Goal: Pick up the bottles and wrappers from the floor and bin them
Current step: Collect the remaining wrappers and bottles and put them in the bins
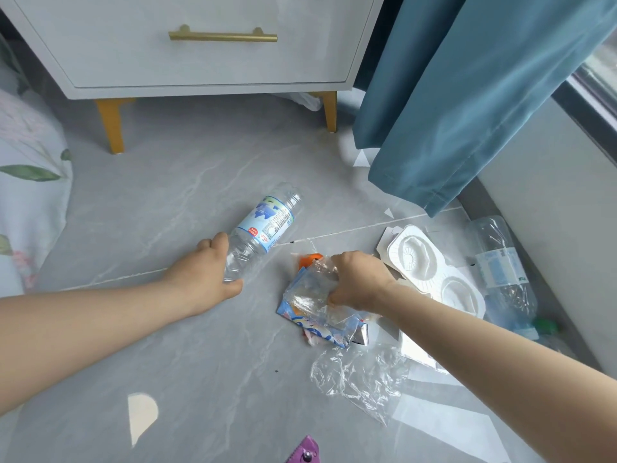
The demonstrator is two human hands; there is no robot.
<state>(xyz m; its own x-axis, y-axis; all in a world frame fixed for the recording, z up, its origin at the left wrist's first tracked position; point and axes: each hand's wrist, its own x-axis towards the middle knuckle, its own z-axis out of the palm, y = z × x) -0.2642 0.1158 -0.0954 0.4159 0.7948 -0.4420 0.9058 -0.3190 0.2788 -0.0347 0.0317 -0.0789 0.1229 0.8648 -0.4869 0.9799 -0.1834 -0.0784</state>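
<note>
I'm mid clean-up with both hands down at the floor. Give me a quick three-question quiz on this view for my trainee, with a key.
1. True or false: the left hand grips the blue-labelled bottle.
2. What does the right hand hold?
A) crumpled wrappers
B) the white moulded tray
C) the curtain hem
3. How many bottles are in view?

Key:
1. True.
2. A.
3. Two: the gripped one and a second bottle lying by the wall on the right.
</note>
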